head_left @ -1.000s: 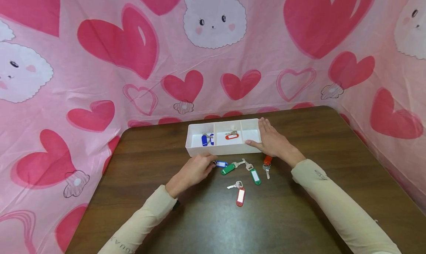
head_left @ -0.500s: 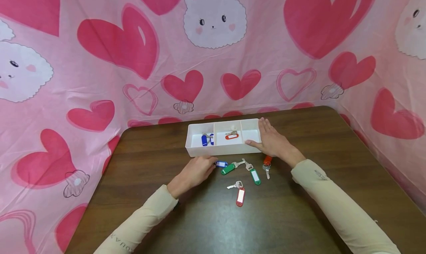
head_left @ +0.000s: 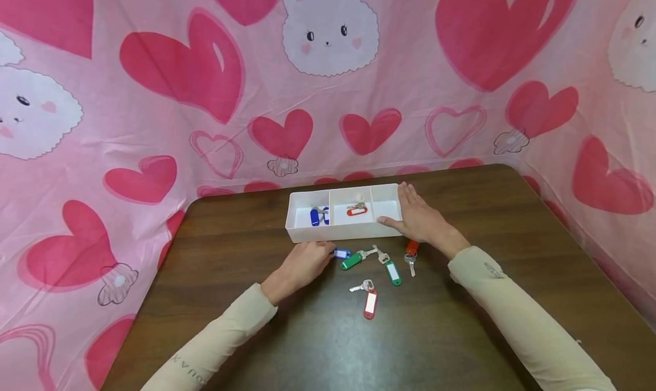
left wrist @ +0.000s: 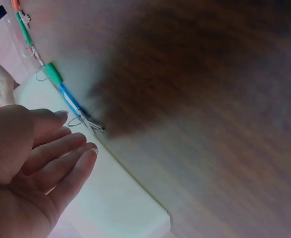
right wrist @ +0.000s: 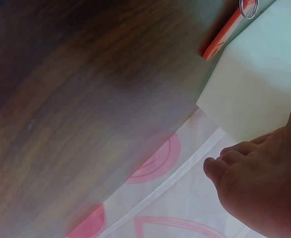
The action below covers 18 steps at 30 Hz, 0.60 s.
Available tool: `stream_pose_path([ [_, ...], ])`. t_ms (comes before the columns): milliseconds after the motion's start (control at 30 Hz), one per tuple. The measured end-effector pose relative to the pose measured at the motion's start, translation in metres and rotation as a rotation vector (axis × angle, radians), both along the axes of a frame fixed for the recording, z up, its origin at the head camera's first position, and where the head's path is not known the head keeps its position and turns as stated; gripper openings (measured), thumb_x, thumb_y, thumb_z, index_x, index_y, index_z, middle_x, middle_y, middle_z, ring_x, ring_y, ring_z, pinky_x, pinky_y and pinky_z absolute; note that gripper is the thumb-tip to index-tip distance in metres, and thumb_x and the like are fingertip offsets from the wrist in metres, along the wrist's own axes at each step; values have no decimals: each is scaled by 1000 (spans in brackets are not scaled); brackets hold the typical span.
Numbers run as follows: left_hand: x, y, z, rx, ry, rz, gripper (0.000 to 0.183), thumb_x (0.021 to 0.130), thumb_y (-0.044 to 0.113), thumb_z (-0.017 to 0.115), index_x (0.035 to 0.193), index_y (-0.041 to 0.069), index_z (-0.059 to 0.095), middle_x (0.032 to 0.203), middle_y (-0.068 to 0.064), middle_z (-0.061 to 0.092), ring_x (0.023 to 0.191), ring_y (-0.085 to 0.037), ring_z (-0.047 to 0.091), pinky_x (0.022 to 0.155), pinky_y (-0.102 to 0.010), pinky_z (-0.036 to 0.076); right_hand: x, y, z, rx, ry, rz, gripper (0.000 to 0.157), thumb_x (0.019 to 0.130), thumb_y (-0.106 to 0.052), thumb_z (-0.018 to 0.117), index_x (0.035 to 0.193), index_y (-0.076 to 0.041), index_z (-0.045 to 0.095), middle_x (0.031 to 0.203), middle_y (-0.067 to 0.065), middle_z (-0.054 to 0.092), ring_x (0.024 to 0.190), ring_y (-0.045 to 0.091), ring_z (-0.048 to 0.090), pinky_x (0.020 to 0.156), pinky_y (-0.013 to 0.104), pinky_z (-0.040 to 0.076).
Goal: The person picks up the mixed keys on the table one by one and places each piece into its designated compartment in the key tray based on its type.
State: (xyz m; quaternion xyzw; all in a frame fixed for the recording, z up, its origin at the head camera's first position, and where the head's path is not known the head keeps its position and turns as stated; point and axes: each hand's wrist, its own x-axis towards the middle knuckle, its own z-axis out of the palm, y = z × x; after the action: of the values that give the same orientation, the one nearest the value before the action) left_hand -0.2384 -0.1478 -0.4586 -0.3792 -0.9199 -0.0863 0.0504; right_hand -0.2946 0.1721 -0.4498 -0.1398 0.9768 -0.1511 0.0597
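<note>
A long white divided box (head_left: 333,231) stands on the table. My left hand (head_left: 302,264) is low at its front left, fingers bent and thumb apart from them. In the left wrist view, the fingertips are right by the ring and key (left wrist: 90,123) of a blue key tag (left wrist: 69,99). In the head view they cover that key; the blue tag shows beside them. My right hand (head_left: 425,217) rests along the box's right end, fingers straight and thumb over the front rim. Blue-tagged keys (head_left: 315,216) lie in the left compartment, a red-tagged key (head_left: 357,210) in the middle one.
In front of the box lie two green-tagged keys (head_left: 351,260), a red-tagged key (head_left: 370,304) and an orange-red key tag (head_left: 411,247) with its key, close to my right wrist. Pink heart-patterned cloth (head_left: 328,123) hangs behind the table's back edge.
My left hand has edged slightly right, and its fingers now cover more of the blue-tagged key's ring end. The right hand, the box and the other keys stay put.
</note>
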Motion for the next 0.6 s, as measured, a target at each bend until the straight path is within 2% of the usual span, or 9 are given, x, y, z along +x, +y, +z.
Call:
stream_pose_path([
  [267,-4,3,-1,9,7,5,21,98,14,74,116,4,78,110,-10,80,98,-24,77,89,-37,65,-2,0,1,-3,6,4,120,95,-79,49,165,7,4,176,27,5,164,47,5,133,57,17],
  [367,-3,4,-1,17,7,12,19,99,14,73,114,5,79,108,-9,81,93,-22,77,82,-34,64,-1,0,2,-3,0,-2,119,95,-77,51,166,7,3,176,27,5,165,45,5,133,56,18],
  [433,-3,5,-1,18,12,15,16,99,13,73,110,5,80,100,-7,81,85,-20,76,75,-30,62,-1,-1,1,-6,-4,1,119,96,-76,51,165,7,3,176,27,5,164,46,5,132,56,17],
  [600,-2,6,0,22,27,16,11,100,10,70,100,5,80,74,-3,73,65,-17,67,57,-21,46,-1,-1,2,1,-9,5,119,96,-77,50,165,7,2,176,27,3,164,46,3,133,57,15],
])
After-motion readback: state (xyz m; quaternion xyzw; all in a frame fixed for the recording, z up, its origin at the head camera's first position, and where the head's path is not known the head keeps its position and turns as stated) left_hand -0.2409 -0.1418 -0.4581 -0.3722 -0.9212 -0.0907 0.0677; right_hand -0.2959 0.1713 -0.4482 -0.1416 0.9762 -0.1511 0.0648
